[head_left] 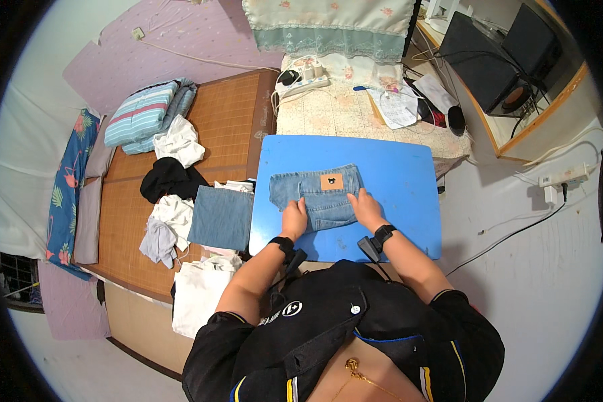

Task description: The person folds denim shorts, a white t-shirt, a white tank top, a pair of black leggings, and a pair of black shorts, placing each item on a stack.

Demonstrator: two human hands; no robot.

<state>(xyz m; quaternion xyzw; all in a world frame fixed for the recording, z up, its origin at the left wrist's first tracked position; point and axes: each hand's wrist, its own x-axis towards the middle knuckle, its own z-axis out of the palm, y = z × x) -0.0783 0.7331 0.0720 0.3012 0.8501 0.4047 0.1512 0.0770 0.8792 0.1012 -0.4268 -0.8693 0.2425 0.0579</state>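
A folded pair of light-blue jeans (328,197) lies on the blue tabletop (395,174), a tan patch with a dark bear head on its waistband. My left hand (295,218) is closed on the left part of the denim, thumb pointing away from me. On the right side of the same jeans, my right hand (366,209) grips the cloth near the pocket. Both hands stay at the near half of the garment, which rests flat. What lies under the fingers is hidden.
Left of the table, a folded denim piece (221,214), white clothes (204,288) and a black garment (171,179) lie on or beside a brown mat bed (214,107). Striped bedding (144,117) sits farther back. A power strip (308,84) and papers (396,107) lie beyond the table.
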